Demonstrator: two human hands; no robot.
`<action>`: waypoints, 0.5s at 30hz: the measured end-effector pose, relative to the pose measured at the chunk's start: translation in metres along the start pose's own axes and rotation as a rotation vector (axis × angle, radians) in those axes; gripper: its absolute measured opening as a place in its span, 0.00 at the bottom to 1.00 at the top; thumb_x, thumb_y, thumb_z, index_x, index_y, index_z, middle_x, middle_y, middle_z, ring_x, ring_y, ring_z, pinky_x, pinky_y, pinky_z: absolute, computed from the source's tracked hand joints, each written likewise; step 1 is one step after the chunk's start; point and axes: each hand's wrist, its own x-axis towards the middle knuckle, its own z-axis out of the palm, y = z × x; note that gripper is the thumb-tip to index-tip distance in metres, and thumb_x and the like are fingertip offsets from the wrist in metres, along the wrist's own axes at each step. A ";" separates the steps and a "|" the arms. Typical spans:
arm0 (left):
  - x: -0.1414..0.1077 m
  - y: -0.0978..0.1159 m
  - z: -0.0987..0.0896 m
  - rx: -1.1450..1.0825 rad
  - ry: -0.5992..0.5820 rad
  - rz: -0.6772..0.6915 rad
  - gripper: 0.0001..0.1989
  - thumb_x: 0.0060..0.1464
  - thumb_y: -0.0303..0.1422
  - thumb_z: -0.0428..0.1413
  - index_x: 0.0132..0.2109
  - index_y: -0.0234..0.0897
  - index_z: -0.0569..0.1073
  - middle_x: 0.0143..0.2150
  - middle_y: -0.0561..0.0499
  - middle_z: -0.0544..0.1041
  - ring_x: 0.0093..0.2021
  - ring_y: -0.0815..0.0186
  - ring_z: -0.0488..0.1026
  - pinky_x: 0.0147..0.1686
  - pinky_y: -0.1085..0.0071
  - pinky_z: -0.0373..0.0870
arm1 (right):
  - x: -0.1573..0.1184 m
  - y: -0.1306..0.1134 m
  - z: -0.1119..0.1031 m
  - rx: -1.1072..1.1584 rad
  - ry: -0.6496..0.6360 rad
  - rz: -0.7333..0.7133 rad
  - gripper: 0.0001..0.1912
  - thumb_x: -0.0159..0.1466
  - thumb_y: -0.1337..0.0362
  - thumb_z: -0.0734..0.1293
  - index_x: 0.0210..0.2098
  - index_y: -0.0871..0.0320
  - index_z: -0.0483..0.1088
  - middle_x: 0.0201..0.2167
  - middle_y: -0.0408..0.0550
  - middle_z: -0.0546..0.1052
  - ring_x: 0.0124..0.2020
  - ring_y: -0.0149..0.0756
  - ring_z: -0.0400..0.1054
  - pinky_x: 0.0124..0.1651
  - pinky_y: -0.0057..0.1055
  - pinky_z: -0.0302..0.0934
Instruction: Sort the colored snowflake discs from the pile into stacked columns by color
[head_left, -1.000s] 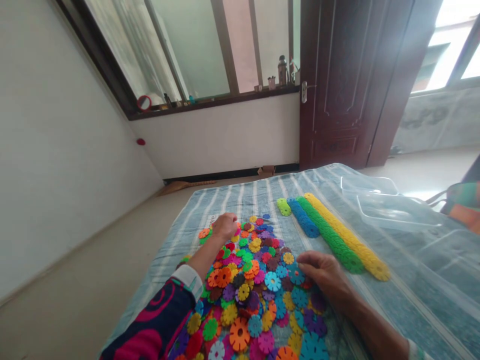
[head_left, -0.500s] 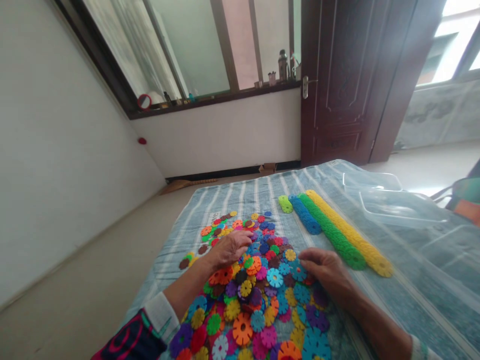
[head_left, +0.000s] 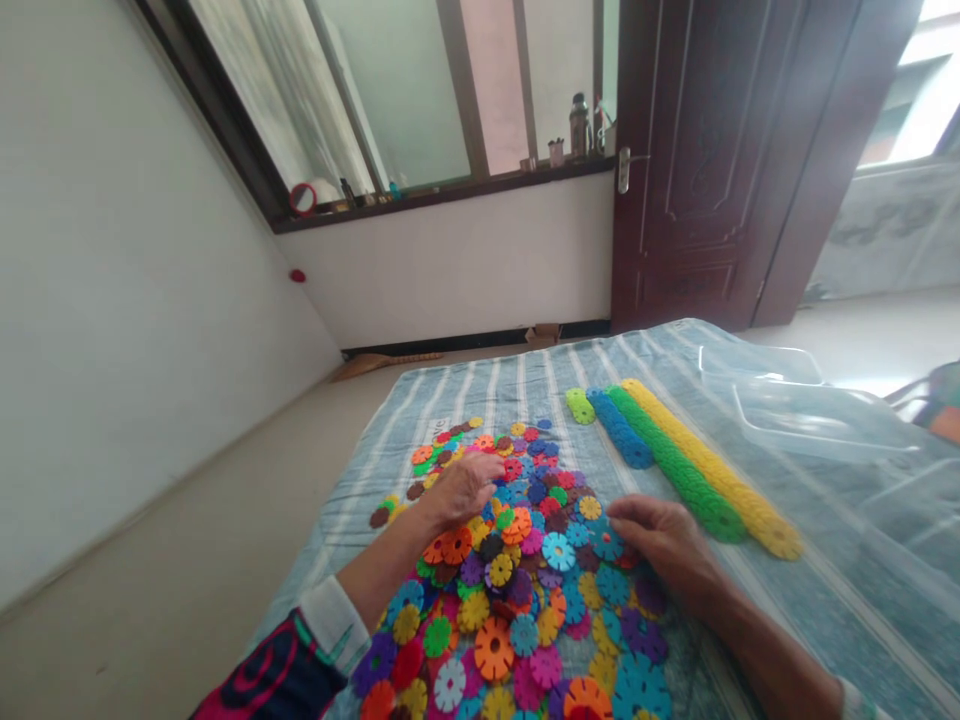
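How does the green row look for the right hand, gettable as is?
Probably yes. The green row has its near end just beside the right hand, with only bare cloth visible between them and nothing lying on top. The yellow row runs along its far side.

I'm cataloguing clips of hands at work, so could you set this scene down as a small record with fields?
left hand: over the pile's far part, fingers near a red disc; contact unclear
right hand: at the pile's right side, fingers at a blue disc; grip unclear
pile: notched discs, mixed colours, overlapping
rows: yellow row, green row, blue row, short lime row; overlapping discs, right of the pile
surface: striped cloth
far right: clear plastic containers
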 end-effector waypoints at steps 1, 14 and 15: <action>0.000 0.001 0.001 -0.027 -0.013 0.023 0.13 0.49 0.25 0.53 0.42 0.40 0.77 0.51 0.48 0.78 0.54 0.60 0.71 0.58 0.64 0.64 | 0.000 0.000 0.000 -0.003 -0.001 0.000 0.13 0.50 0.55 0.68 0.28 0.58 0.77 0.20 0.41 0.73 0.21 0.31 0.64 0.26 0.27 0.60; -0.029 -0.007 -0.023 -0.057 -0.098 -0.062 0.11 0.48 0.23 0.50 0.32 0.39 0.76 0.37 0.51 0.80 0.42 0.64 0.75 0.49 0.71 0.67 | -0.003 -0.001 -0.003 -0.054 0.004 -0.003 0.14 0.49 0.54 0.69 0.29 0.58 0.78 0.20 0.42 0.74 0.22 0.32 0.65 0.27 0.28 0.61; -0.032 -0.007 -0.022 -0.048 -0.080 -0.069 0.10 0.49 0.24 0.51 0.33 0.39 0.76 0.38 0.51 0.80 0.43 0.64 0.75 0.50 0.71 0.67 | -0.003 0.000 -0.003 -0.057 0.008 -0.007 0.14 0.50 0.54 0.69 0.28 0.58 0.78 0.20 0.42 0.74 0.22 0.32 0.65 0.27 0.28 0.61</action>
